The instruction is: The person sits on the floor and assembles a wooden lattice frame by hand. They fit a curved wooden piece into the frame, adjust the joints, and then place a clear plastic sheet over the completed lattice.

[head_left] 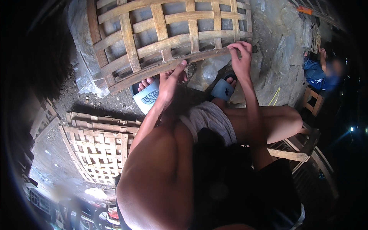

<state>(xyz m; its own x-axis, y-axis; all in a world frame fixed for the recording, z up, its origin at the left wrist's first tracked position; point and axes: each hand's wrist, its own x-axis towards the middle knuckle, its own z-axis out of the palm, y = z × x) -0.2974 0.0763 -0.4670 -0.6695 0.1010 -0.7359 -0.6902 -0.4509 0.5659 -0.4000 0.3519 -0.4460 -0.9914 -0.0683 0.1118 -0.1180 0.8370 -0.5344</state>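
Observation:
A woven bamboo lattice panel [159, 23] with a wooden border lies in front of me, its near edge slanting up to the right. My left hand [168, 86] is closed around the middle of that edge, thumb on top and the other fingers partly hidden below. Close to the panel's right corner, my right hand [241, 63] grips the same edge between thumb and bent fingers. I cannot make out any small item in either hand.
More lattice panels [101, 153] lie stacked at the left. Sandals [147, 100] on my feet sit just under the panel's near edge. Plastic sheeting [283, 50] covers ground at the right, where another person [320, 73] sits near a wooden stool [312, 100].

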